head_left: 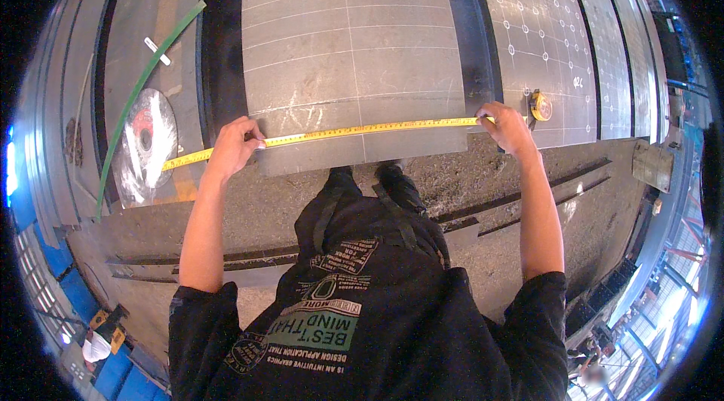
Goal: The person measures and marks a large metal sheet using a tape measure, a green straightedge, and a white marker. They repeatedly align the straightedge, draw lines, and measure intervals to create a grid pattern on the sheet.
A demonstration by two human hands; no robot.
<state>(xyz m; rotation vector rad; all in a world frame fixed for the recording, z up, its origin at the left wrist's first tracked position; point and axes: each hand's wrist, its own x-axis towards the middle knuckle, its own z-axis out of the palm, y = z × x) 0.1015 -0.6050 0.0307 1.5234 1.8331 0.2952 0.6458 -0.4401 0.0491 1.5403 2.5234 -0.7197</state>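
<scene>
The yellow measuring tape (362, 129) lies stretched from side to side over the near end of the middle metal plate (302, 32), slightly bowed in the wide view. The left hand (237, 146) has its thumb and fingers pinched on the tape at the plate's left edge, with a small white bit at the fingertips, too small to make out. The right hand (505, 127) is clamped on it just past the right edge, thumb against fingers. The measured stretch thus lies between the two grips, which are probably set wide apart so the tape sits straight and flat on the plate. The tape's free end runs on to the left of the left hand, across a round disc (145, 141), perhaps because the hand takes its mark from further along the strip. The case (541, 105) sits just right of the right hand, over a plate marked with circles (535, 39); it seems left there so that the fingers can grip the tape itself. Further left, a green strip (139, 84) lies in a curve beside the disc, close to a white marker (157, 50).
</scene>
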